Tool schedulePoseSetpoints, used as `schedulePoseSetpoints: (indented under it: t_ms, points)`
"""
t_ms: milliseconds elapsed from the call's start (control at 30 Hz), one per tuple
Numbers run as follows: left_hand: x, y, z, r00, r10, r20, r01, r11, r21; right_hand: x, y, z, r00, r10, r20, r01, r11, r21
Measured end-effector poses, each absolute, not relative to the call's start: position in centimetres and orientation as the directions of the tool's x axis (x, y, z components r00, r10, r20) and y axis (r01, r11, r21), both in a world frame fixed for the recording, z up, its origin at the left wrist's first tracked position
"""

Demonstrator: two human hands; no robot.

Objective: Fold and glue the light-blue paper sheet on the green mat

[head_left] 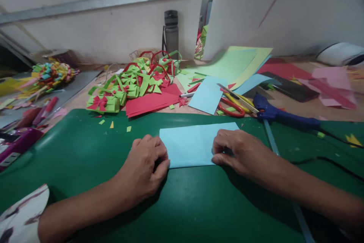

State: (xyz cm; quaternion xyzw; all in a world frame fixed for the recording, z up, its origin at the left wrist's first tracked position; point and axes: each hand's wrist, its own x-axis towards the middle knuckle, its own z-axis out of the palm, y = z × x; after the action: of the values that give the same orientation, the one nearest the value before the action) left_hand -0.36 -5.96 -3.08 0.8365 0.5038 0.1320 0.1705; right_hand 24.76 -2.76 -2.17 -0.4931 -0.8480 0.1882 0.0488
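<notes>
A light blue sheet of paper (190,146), folded into a long rectangle, lies flat on the green mat (91,152). At its left end my left hand (149,161) is closed, with thumb and curled fingers on the near corner. My right hand (234,150) pinches the near edge toward the right end, fingers bent over the paper. The palm sides of both hands are hidden. Just behind the folded sheet lie a smaller light blue paper (207,94) and red-handled scissors (231,108).
Small green paper bags with red bows (105,103) crowd the back left, beside red paper (153,102). A blue glue gun (284,114) with a black cord lies at right, near a phone (292,87). A grey bottle (171,34) stands behind. A purple tape dispenser (19,146) sits left.
</notes>
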Motion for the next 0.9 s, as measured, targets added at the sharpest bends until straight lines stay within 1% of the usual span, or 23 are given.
schedulePoseSetpoints:
  t_ms: [167, 367, 600, 900]
  points:
    - [-0.34, -6.08, -3.40, 0.470, 0.879, 0.077, 0.801, -0.462, 0.380, 24.60, -2.68, -2.12, -0.508, 0.854, -0.110, 0.821, 0.441, -0.364]
    - [-0.41, -6.02, -3.51, 0.485, 0.870, 0.093, 0.787, -0.480, 0.387, 24.71, -2.72, -2.06, -0.517, 0.850, -0.104, 0.814, 0.450, -0.368]
    - [-0.35, -5.99, -3.43, 0.513, 0.854, 0.088, 0.782, -0.507, 0.363, 24.76, -2.83, -2.22, -0.514, 0.852, -0.098, 0.816, 0.450, -0.362]
    - [-0.67, -5.97, -3.64, 0.528, 0.843, 0.102, 0.763, -0.523, 0.380, 24.64, -2.65, -2.01, -0.507, 0.855, -0.114, 0.818, 0.435, -0.375]
